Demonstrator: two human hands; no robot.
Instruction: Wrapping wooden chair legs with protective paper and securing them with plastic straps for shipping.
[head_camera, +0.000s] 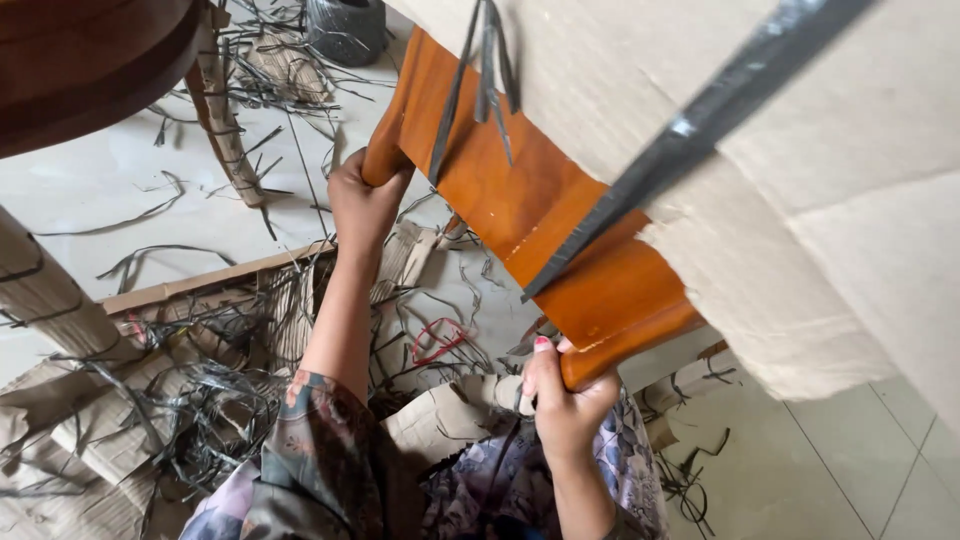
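Head view: the left hand (365, 195) has its fingers wrapped closed around the far rounded edge of the orange-brown wooden panel (530, 210), and the right hand (565, 395) has its fingers curled closed around the near edge. The panel is held tilted above the tiled floor (110, 175), partly covered by a cardboard wrapping (800, 180). A dark plastic strap (700, 125) crosses the cardboard and the panel; cut strap pieces (200, 400) and torn cardboard lie below.

A large beige corrugated cardboard wrapping (800, 190), torn at its edge, covers the upper right. Flattened brown cardboard packaging pieces (90, 440) lie on the floor at lower left. No labels, signs or screens show.
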